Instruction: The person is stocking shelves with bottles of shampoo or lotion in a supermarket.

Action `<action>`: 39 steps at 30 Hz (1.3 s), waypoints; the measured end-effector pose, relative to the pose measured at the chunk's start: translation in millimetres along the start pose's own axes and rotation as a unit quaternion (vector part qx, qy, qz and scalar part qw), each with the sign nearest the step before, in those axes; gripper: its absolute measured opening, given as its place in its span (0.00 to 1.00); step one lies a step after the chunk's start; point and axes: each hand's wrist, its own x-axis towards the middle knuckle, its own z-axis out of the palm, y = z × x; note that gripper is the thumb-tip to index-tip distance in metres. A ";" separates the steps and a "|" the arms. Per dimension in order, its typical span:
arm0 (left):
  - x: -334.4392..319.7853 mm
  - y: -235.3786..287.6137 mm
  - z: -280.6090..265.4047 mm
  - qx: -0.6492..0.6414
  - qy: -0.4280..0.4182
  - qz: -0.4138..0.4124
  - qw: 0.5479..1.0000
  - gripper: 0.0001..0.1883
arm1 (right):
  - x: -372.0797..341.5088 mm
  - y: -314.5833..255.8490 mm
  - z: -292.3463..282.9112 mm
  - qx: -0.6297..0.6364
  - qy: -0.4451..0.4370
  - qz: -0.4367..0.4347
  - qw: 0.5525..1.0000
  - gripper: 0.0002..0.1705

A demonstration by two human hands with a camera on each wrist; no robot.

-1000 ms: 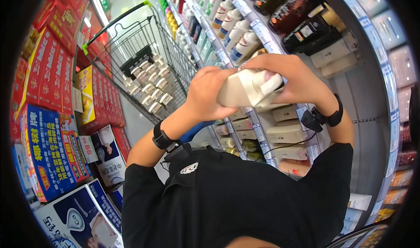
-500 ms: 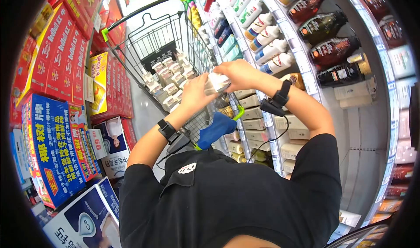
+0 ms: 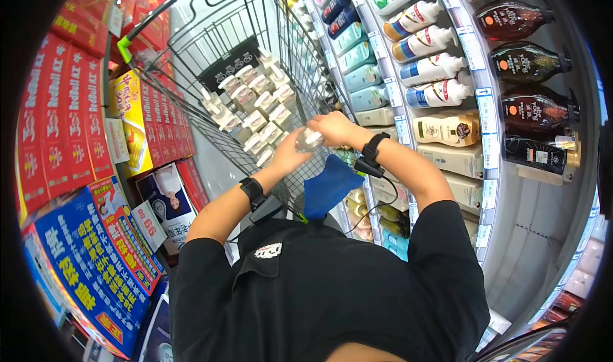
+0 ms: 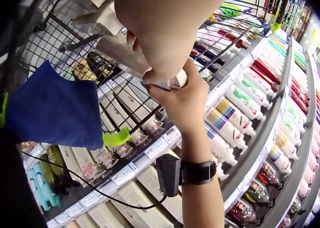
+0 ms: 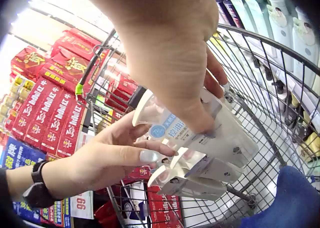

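A pale bottle (image 3: 311, 140) is held above the cart (image 3: 300, 61) by both hands.
It is gripped by the curled fingers of the left hand (image 3: 289, 155) and right hand (image 3: 334, 129); similar bottles (image 3: 258, 116) are packed inside the cart, and red boxes (image 3: 67, 122) are stacked left of it, shelved bottles (image 3: 431, 61) right.

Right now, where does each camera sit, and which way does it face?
Head: on the person's head, facing forward and down; left hand, right hand, forearms and black shirt show.
Left wrist: past the left hand toward shampoo shelves; the right hand shows too.
Right wrist: past the right hand, over a cream bottle; the left hand shows too.
All share the shopping cart and blue cloth.
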 end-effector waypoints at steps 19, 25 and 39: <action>36.5 -11.4 -15.1 0.284 -0.079 -0.132 0.946 0.40 | 58.5 21.8 71.7 0.028 -0.051 0.006 0.998 0.26; 40.3 -23.2 -6.8 0.315 -0.075 -0.131 0.937 0.42 | 62.6 27.6 91.3 0.050 -0.035 0.033 0.998 0.25; 39.2 -7.5 -0.8 0.352 -0.062 -0.145 0.923 0.42 | 44.1 17.7 87.6 0.168 0.022 0.157 0.973 0.40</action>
